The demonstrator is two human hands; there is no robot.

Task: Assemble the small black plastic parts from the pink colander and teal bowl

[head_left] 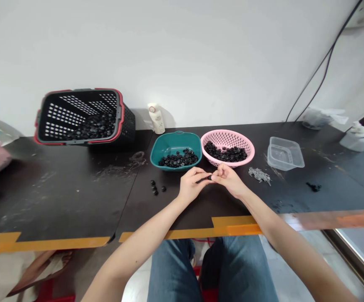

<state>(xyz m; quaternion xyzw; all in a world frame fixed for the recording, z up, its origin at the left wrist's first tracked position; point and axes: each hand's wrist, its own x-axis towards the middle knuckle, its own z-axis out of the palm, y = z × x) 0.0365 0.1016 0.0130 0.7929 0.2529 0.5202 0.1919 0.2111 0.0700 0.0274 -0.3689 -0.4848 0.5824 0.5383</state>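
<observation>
My left hand (193,183) and my right hand (228,179) meet over the table in front of the baskets. Between their fingertips is a small round black part (210,177), pinched from both sides; the fingers partly cover it. Just behind the hands, a teal basin (159,147) and a pink colander (247,140) each hold a heap of small black parts. Several loose black parts (154,188) lie left of my left hand. To the right of my right hand is a small pile of grey pins (260,175).
A black basket with red trim (127,121) holds more black parts at the back left. A white bottle (156,118) stands by the wall. On the right are a clear plastic tub (285,161), a black clump (314,187) and a white pump bottle (359,136). Orange tape (194,233) lines the table edge.
</observation>
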